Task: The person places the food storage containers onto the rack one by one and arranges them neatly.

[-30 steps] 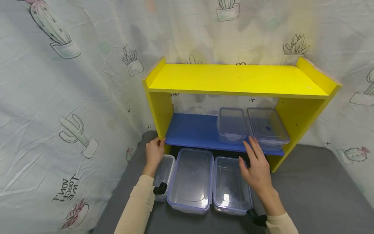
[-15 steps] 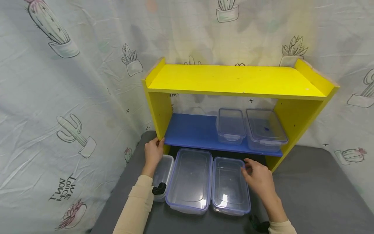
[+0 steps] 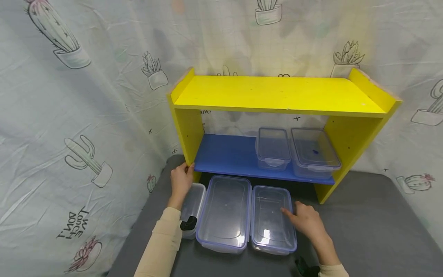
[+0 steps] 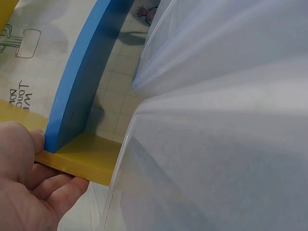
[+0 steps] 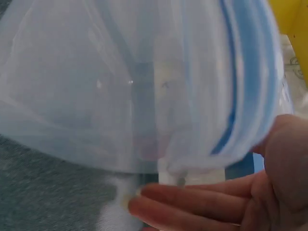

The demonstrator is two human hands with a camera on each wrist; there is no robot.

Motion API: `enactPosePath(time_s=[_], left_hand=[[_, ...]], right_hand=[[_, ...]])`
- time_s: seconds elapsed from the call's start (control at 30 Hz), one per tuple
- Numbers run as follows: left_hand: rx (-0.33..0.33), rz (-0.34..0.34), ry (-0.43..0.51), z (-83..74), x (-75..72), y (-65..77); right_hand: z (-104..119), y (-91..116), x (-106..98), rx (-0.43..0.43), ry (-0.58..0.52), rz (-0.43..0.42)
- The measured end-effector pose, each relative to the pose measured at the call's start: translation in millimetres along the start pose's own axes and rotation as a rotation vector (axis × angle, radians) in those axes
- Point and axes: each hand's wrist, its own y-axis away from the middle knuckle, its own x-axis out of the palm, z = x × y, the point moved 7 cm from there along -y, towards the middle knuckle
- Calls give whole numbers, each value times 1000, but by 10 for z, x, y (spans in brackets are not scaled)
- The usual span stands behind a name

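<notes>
In the head view my left hand (image 3: 181,180) grips the front edge of the yellow shelf unit's left side panel (image 3: 194,134), beside the blue shelf board (image 3: 225,154). The left wrist view shows the thumb at the corner of the blue board and the fingers curled against the yellow panel (image 4: 91,161). My right hand (image 3: 307,221) is at the right edge of a clear lidded food container (image 3: 273,219). Its thumb reaches over the lid's edge. In the right wrist view the fingers (image 5: 192,204) lie fairly straight beside the container's wall (image 5: 72,96).
To the left stand a large clear container (image 3: 226,215) and a smaller one (image 3: 194,206), partly behind the left forearm. Two more containers, a narrow one (image 3: 275,148) and a wider one (image 3: 315,150), sit on the blue board's right half. The grey tabletop (image 3: 373,231) extends right.
My right hand has moved down from the blue board's front edge to the right container's side, its thumb now over the lid. The left hand keeps its hold on the panel.
</notes>
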Motion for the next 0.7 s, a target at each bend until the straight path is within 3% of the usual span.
enactPosePath(time_s=[0.27,0.4,0.57,0.7], left_hand=[[11,-11,9,4,4,-8],[0,-9,5,14,13,-7],[-8,-11,1,17,17,-11],[-14,-8,0,21,22,-13]], right_hand=[[-110,18,121,-33,-205,113],[-164,45,160,0,-290,138],[-251,99,288,58,-479,183],[-327,142,418,95,-644,173]])
